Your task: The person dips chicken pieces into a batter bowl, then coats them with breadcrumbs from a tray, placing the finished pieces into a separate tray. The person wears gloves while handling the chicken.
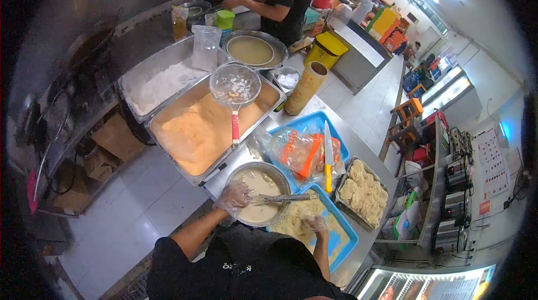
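My left hand, in a clear plastic glove, is at the left rim of a round metal bowl of pale, milky batter. Its fingers are curled, and what they hold, if anything, is hidden. Metal tongs lie across the bowl, their spread ends close to that hand. My right hand, gloved too, is low over a blue tray spread with pale crumbs. Its fingers are blurred among the crumbs. Beyond lies a knife with a yellow handle, on a plastic bag in another blue tray.
A metal pan holds orange powder, with a red-handled strainer over it. White flour fills a second pan. A crumb-coated batch sits in a tray at right. A cardboard tube stands behind; a co-worker works farther back.
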{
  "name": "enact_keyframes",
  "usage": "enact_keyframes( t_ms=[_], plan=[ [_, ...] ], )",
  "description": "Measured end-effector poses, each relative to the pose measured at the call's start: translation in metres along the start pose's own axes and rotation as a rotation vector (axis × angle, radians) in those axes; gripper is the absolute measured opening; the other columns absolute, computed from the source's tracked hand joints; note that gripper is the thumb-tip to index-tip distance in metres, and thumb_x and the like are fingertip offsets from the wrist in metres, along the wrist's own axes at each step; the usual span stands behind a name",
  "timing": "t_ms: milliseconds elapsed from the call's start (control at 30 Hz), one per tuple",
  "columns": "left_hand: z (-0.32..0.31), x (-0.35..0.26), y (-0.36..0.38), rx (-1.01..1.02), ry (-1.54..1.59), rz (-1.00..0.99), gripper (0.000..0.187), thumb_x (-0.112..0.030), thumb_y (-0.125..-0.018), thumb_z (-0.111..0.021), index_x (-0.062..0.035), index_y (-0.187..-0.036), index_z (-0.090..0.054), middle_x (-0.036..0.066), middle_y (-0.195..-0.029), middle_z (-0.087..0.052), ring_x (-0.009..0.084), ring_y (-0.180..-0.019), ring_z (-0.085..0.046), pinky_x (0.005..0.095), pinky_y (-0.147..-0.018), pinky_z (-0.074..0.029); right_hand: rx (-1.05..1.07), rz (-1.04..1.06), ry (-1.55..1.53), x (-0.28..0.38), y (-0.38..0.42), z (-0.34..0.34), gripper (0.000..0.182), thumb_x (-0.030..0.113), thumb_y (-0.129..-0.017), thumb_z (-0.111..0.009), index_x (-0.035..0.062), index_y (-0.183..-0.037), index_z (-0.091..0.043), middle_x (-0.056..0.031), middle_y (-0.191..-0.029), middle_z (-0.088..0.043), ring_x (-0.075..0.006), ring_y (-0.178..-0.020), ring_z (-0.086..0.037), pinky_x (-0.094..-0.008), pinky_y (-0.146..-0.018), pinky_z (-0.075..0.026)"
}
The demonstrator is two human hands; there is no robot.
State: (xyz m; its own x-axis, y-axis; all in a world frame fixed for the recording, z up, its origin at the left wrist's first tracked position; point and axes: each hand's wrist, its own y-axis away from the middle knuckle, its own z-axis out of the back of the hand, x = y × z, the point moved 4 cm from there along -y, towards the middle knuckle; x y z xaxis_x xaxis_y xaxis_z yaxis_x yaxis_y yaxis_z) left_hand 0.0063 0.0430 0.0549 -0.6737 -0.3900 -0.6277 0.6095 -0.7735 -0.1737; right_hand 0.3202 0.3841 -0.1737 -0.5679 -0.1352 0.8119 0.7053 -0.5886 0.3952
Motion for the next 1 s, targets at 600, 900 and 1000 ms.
enact_keyframes(
  t_ms=[600,900,1000],
  plan=[
    [0.007,-0.006,-0.003,0.022,0.064,0.051,0.020,-0.022,-0.068,-0.062,-0.0048,-0.078,-0.063,0.017,-0.075,-0.060,0.0335,-0.074,-0.058,0.0402,-0.067,-0.048,-0.689,0.553,0.625,0.186,0.117,0.039,0.016,0.014,-0.076,-0.062,0.0010,-0.084,-0.066,-0.0183,-0.087,-0.064,-0.0292,-0.081,-0.061,-0.0379,-0.068,-0.047],
    [0.009,0.001,0.002,0.044,0.021,0.069,0.030,-0.020,-0.070,-0.065,-0.0035,-0.095,-0.064,0.016,-0.085,-0.064,0.0317,-0.078,-0.061,0.0384,-0.071,-0.049,-0.635,0.127,0.531,0.140,0.151,-0.014,0.040,0.029,-0.072,-0.071,-0.0004,-0.095,-0.057,-0.0186,-0.089,-0.060,-0.0346,-0.081,-0.055,-0.0431,-0.075,-0.043],
    [0.012,-0.006,-0.002,0.004,0.094,-0.001,0.017,-0.014,-0.068,-0.065,-0.0031,-0.081,-0.063,0.017,-0.078,-0.062,0.0320,-0.071,-0.060,0.0385,-0.066,-0.049,-0.764,0.234,0.572,0.115,0.149,-0.038,0.036,0.030,-0.075,-0.069,-0.0013,-0.088,-0.058,-0.0190,-0.080,-0.059,-0.0331,-0.071,-0.055,-0.0435,-0.070,-0.044]
  ],
)
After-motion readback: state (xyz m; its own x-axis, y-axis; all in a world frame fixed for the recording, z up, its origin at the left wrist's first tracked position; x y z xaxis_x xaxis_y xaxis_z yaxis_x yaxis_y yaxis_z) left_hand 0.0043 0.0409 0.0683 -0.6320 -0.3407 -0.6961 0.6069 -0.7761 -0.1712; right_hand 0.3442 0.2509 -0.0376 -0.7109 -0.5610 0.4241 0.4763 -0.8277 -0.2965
